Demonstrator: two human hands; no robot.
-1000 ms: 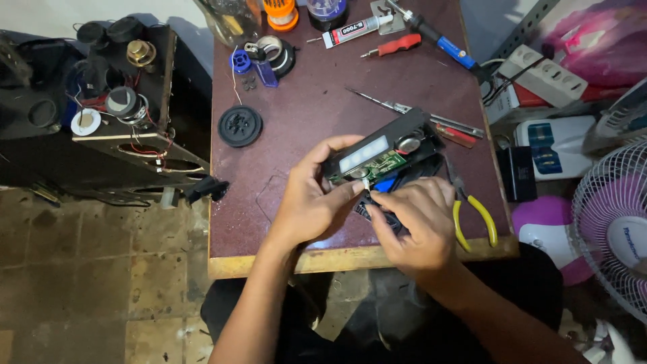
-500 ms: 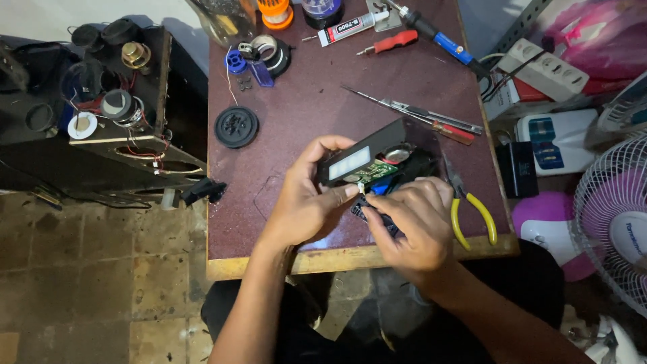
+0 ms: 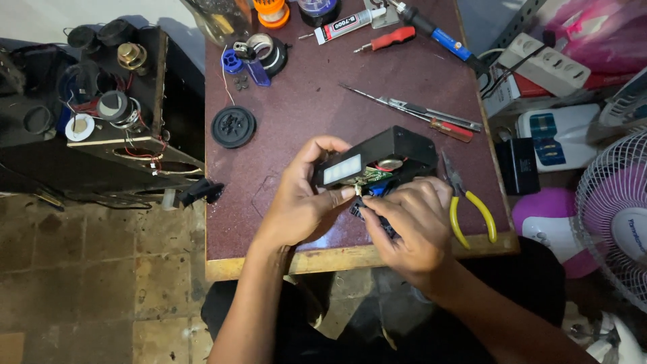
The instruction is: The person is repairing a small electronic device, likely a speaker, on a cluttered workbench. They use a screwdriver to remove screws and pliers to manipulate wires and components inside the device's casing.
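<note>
My left hand [image 3: 300, 199] grips the left end of a black box-shaped electronic device [image 3: 394, 149], opened so a green circuit board [image 3: 373, 176] and wires show, with a small pale display window on its side. My right hand [image 3: 414, 226] is closed around a black-handled tool [image 3: 367, 214], its tip at the underside of the device near my left thumb. Both hands hover over the near edge of the maroon table [image 3: 303, 108]. What the tool's tip touches is hidden.
Yellow-handled pliers [image 3: 470, 210] lie right of my hands. Screwdrivers and tweezers [image 3: 418, 113], a glue tube [image 3: 350, 25], a soldering iron [image 3: 438, 34], a black round lid [image 3: 233, 126] sit farther back. A speaker cabinet [image 3: 101, 121] stands left; a fan [image 3: 617, 216] and power strip [image 3: 542, 57] right.
Both hands and the device have stayed near the table's front edge, with only small shifts of the tool under the device.
</note>
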